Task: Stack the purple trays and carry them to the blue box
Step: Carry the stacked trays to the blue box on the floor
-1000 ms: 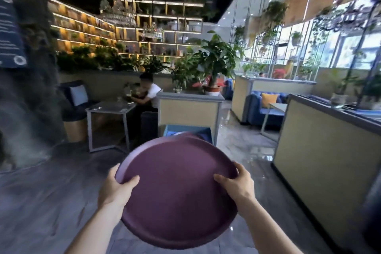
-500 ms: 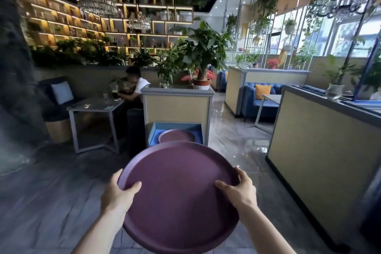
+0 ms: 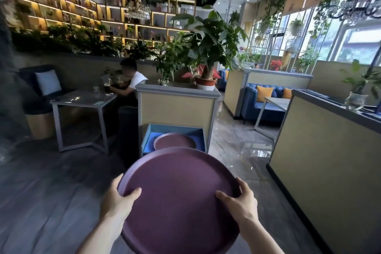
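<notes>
I hold a large round purple tray (image 3: 177, 198) flat in front of me. My left hand (image 3: 118, 200) grips its left rim, thumb on top. My right hand (image 3: 240, 202) grips the right rim the same way. Whether more trays sit under it is hidden. Ahead on the floor stands the blue box (image 3: 147, 137), open at the top, against a beige planter partition (image 3: 177, 109). Another purple tray (image 3: 174, 141) lies inside the box, partly covered by the tray I carry.
A person sits at a grey table (image 3: 82, 99) to the left of the box. A long beige partition (image 3: 321, 150) lines the right side. A glossy floor aisle (image 3: 237, 142) runs past the box toward blue sofas (image 3: 263, 99).
The view has swung and moved closer to the box. The blue box and the tray inside it, first mostly hidden behind my tray, now show clearly. Both hands keep their grip.
</notes>
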A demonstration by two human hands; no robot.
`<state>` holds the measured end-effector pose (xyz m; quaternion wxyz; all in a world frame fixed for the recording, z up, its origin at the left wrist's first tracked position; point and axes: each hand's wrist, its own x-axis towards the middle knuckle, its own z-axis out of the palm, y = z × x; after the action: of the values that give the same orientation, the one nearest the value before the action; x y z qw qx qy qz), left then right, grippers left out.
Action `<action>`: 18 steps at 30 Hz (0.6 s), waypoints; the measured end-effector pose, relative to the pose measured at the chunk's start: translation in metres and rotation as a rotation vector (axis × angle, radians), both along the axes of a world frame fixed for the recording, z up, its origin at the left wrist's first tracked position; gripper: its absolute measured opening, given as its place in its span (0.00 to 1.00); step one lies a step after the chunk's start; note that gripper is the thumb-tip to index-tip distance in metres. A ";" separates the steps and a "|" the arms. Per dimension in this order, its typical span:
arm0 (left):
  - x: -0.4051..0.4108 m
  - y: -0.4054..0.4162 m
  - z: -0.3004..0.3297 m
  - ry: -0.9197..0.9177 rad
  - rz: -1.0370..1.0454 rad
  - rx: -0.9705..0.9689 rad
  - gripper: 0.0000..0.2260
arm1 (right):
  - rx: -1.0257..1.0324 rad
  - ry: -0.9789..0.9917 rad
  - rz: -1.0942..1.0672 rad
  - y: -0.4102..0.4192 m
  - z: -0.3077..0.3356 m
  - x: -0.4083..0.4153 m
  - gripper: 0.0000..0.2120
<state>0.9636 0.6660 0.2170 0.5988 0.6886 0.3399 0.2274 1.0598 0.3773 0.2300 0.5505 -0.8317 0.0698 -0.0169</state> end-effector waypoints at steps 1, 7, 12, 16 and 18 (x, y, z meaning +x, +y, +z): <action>0.017 0.010 -0.002 -0.008 -0.002 -0.003 0.31 | 0.000 0.003 -0.003 0.010 -0.002 0.016 0.44; 0.116 0.080 -0.013 0.004 0.000 -0.018 0.31 | -0.023 0.043 0.003 0.082 -0.010 0.116 0.44; 0.190 0.131 -0.018 0.019 -0.021 0.005 0.30 | -0.055 0.053 -0.019 0.130 -0.016 0.184 0.43; 0.241 0.162 -0.028 0.053 -0.028 0.015 0.31 | -0.061 0.079 -0.035 0.158 -0.020 0.228 0.43; 0.267 0.173 -0.034 0.068 -0.041 0.004 0.32 | -0.065 0.082 -0.044 0.168 -0.024 0.252 0.43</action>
<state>1.2307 0.8386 0.1830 0.5902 0.7039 0.3454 0.1921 1.3117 0.5451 0.2061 0.5195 -0.8474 0.1099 0.0028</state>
